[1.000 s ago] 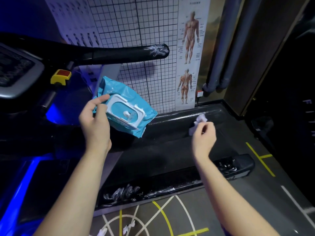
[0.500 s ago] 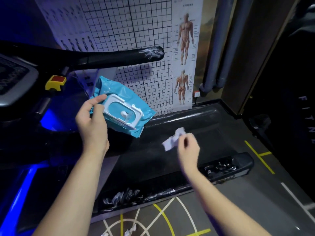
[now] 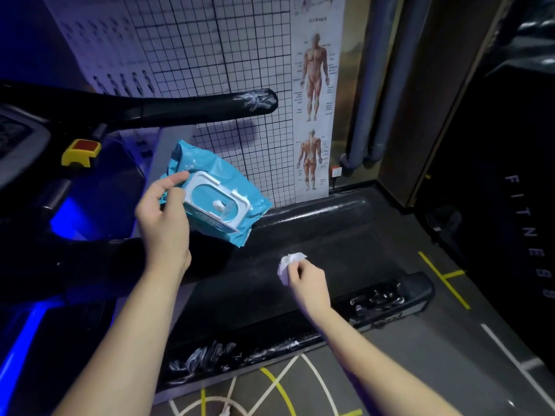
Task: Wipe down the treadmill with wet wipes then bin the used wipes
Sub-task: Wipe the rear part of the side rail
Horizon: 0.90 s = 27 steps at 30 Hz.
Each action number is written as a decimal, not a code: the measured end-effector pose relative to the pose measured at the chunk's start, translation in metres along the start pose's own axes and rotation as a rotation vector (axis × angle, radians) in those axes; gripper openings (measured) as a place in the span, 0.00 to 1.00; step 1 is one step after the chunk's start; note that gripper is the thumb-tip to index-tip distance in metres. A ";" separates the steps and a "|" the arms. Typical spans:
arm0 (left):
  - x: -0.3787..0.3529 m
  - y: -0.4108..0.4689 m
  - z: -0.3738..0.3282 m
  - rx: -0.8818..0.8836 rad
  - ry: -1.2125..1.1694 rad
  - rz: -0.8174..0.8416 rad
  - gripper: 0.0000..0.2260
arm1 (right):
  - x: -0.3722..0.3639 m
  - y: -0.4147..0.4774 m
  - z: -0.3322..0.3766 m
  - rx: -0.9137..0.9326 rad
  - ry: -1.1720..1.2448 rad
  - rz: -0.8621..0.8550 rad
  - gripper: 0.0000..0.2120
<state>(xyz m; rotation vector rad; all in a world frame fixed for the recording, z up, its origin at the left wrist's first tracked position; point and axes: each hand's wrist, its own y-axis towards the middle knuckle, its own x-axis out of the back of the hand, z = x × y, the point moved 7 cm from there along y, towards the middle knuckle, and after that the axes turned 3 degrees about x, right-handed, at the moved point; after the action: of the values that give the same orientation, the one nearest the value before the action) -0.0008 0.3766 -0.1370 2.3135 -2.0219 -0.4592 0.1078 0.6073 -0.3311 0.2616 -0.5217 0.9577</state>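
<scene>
1. Right hand (image 3: 309, 280), in the head view, pinches a crumpled white wet wipe (image 3: 289, 262) between its fingertips, low over the dark treadmill belt (image 3: 336, 235). I cannot tell whether the wipe touches the belt or hangs just above it.
2. Left hand (image 3: 163, 214) grips a blue wet-wipe pack (image 3: 216, 199) by its left end and holds it up tilted, above the front of the deck and clear of it. A white tip shows at the pack's dispensing flap (image 3: 217, 204); whether the flap is latched is not clear.
3. Step in hand, as I judge it: wiping the belt, so the task looks mid-way, with binning not yet done.
4. The next move calls for pressing the wipe flat on the belt and sweeping along it, then covering the near side rail (image 3: 270, 346), whose glossy streaks could be wet marks.
5. No bin shows anywhere, so disposal will mean turning to find one. With the pack filling the left hand, the right must wipe alone.
6. Around: the black handrail (image 3: 195, 108) crosses above the pack, and a yellow safety stop (image 3: 81, 151) sits near the console at the left.
7. Behind the deck hang a grid chart (image 3: 210, 55) and an anatomy poster (image 3: 315, 100), with grey pipes (image 3: 378, 85) beside them.
8. Nothing lies on the belt in the wipe's path; the handrail overhead is the only thing that could crowd a reach forward.
</scene>
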 end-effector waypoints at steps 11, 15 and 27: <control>0.079 0.021 -0.023 -0.091 -0.024 -0.123 0.15 | -0.031 -0.008 0.059 0.123 0.066 -0.128 0.23; 0.098 0.018 -0.025 -0.100 -0.023 -0.136 0.14 | -0.072 -0.025 0.091 0.318 -0.126 -0.107 0.15; 0.112 0.015 -0.033 -0.126 -0.020 -0.166 0.14 | -0.062 -0.040 0.083 0.218 0.080 -0.138 0.19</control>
<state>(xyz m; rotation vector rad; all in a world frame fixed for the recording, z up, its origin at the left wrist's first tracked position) 0.0048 0.2599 -0.1244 2.4184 -1.7604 -0.6010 0.0864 0.5046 -0.2931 0.4481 -0.3211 0.8867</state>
